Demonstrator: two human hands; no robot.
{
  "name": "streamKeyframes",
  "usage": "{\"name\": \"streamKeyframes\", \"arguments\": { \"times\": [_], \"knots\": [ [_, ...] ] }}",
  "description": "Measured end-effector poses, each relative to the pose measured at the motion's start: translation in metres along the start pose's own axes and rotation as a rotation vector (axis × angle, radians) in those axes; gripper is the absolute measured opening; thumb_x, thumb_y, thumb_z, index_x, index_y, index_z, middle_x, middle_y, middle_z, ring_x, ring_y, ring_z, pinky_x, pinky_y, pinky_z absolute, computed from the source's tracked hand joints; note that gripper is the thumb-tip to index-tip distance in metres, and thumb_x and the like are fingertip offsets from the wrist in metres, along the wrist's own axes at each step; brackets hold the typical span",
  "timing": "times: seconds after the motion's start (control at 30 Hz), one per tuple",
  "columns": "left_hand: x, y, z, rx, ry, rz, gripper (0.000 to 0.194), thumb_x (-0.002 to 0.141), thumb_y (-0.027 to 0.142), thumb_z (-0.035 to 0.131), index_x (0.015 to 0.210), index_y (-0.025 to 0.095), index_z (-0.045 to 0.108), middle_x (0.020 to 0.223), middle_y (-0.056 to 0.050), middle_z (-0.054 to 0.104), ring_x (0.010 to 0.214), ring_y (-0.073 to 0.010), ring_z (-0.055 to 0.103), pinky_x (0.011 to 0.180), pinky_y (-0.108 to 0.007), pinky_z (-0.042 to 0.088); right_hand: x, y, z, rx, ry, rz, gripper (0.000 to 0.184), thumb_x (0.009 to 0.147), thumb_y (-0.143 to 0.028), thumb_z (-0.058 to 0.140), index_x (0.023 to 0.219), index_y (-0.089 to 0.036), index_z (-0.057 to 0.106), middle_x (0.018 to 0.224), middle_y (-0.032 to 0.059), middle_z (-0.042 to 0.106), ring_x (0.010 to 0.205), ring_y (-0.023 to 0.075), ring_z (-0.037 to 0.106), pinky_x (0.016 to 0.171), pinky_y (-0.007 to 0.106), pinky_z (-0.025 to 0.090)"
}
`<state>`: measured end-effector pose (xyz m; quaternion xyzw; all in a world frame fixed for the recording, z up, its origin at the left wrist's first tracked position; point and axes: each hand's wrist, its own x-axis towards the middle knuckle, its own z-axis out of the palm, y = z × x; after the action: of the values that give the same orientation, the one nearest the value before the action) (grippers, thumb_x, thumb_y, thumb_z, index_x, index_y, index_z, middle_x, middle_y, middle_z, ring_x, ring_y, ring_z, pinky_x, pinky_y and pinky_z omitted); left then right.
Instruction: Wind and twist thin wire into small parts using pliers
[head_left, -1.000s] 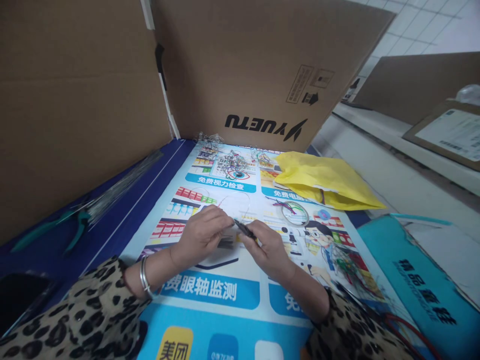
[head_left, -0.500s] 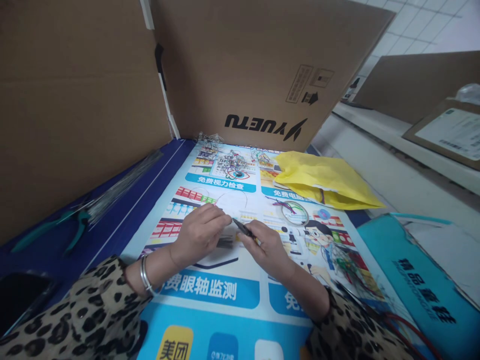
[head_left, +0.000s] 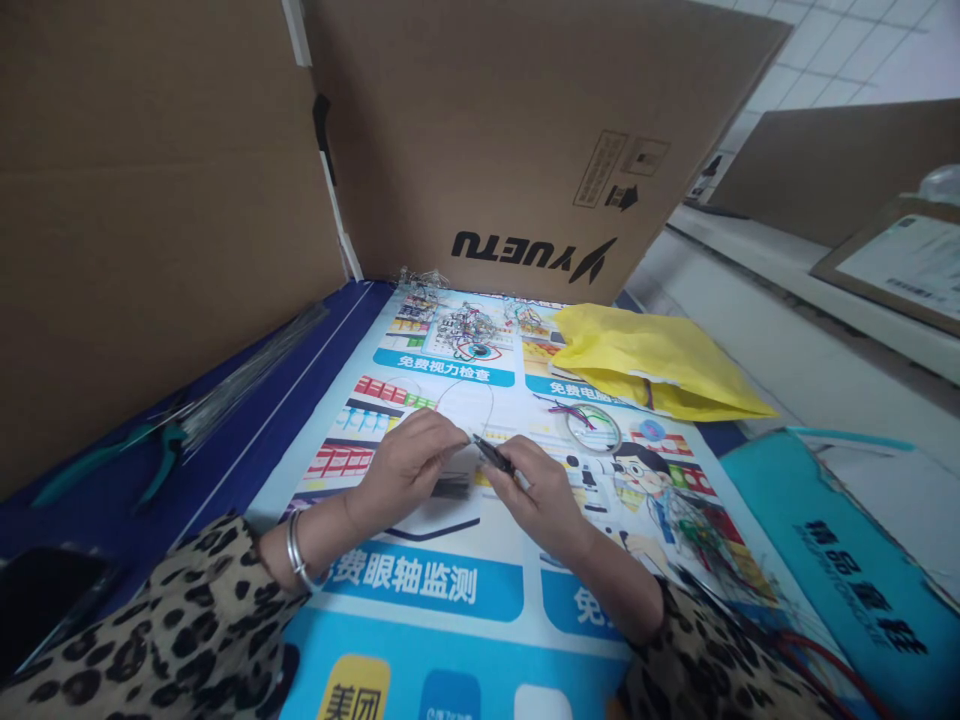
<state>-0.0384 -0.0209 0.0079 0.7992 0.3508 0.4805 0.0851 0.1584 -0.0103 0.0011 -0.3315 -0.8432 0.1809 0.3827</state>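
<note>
My left hand (head_left: 415, 462) is closed in a pinch on a thin wire (head_left: 492, 400), which arcs up in a loop beyond my fingers. Wrapped round dark-jawed pliers (head_left: 504, 463) is my right hand (head_left: 546, 497), its thumb along the tool. The tips of the pliers meet the wire close to my left fingertips; whether the jaws grip it is too small to tell. Just right of the hands lies a pale ring-shaped coil (head_left: 592, 428) with some purple and red wires on it.
Tangled wire pieces (head_left: 469, 325) lie at the back by the cardboard wall (head_left: 525, 130). A yellow pouch (head_left: 652, 360) sits back right, a turquoise box (head_left: 832, 560) at right. Teal-handled pliers (head_left: 161, 465) and straight wires (head_left: 251, 380) are at left, near a phone (head_left: 52, 600).
My hands stay close together in nearly the same place. The plier tips have shifted slightly at my left fingertips, and the camera view has moved a little.
</note>
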Motion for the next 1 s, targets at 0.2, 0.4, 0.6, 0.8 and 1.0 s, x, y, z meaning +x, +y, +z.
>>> {"name": "streamKeyframes", "arguments": {
  "times": [0.2,0.4,0.6,0.8,1.0],
  "knots": [
    [0.002,0.001,-0.002,0.073,-0.026,0.064,0.015,0.084,0.009,0.046,0.092,0.016,0.057,0.080,-0.006,0.061,0.076,-0.0157,0.052,0.070,-0.032,0.043,0.001,-0.002,-0.001,0.006,-0.007,0.005,0.008,0.086,-0.025,0.049,0.084,-0.019,0.052,0.072,0.0030,0.052,0.069,0.0149,0.049,0.061,0.027,0.040],
    [0.001,0.000,-0.001,0.097,-0.054,0.045,0.015,0.085,0.010,0.045,0.092,0.016,0.057,0.078,-0.006,0.061,0.075,-0.0156,0.051,0.069,-0.031,0.042,0.000,-0.001,-0.001,-0.020,-0.009,-0.006,0.011,0.086,-0.027,0.048,0.082,-0.019,0.053,0.070,0.0028,0.053,0.066,0.0149,0.049,0.059,0.027,0.040],
    [-0.001,-0.001,0.000,0.046,-0.074,-0.018,0.015,0.086,0.012,0.044,0.090,0.015,0.058,0.078,-0.005,0.060,0.076,-0.0147,0.052,0.070,-0.029,0.041,0.001,-0.002,-0.002,-0.063,-0.035,0.008,0.015,0.087,-0.030,0.047,0.081,-0.018,0.054,0.068,0.0025,0.055,0.064,0.0139,0.050,0.058,0.025,0.040],
    [0.001,0.008,0.001,-0.094,-0.116,-0.179,0.011,0.085,0.014,0.047,0.082,0.016,0.057,0.075,-0.002,0.058,0.074,-0.0126,0.051,0.067,-0.025,0.040,0.001,-0.005,-0.001,-0.072,-0.073,0.070,0.016,0.087,-0.030,0.045,0.081,-0.018,0.054,0.071,0.0031,0.058,0.066,0.0142,0.053,0.060,0.025,0.041],
    [0.007,0.017,-0.001,-0.251,-0.137,-0.364,0.021,0.086,0.018,0.046,0.067,0.015,0.055,0.066,0.001,0.053,0.068,-0.0109,0.048,0.065,-0.023,0.037,0.001,-0.004,0.001,-0.077,-0.090,0.058,0.015,0.087,-0.029,0.046,0.082,-0.017,0.054,0.073,0.0040,0.057,0.068,0.0151,0.052,0.061,0.026,0.041]
  ]
}}
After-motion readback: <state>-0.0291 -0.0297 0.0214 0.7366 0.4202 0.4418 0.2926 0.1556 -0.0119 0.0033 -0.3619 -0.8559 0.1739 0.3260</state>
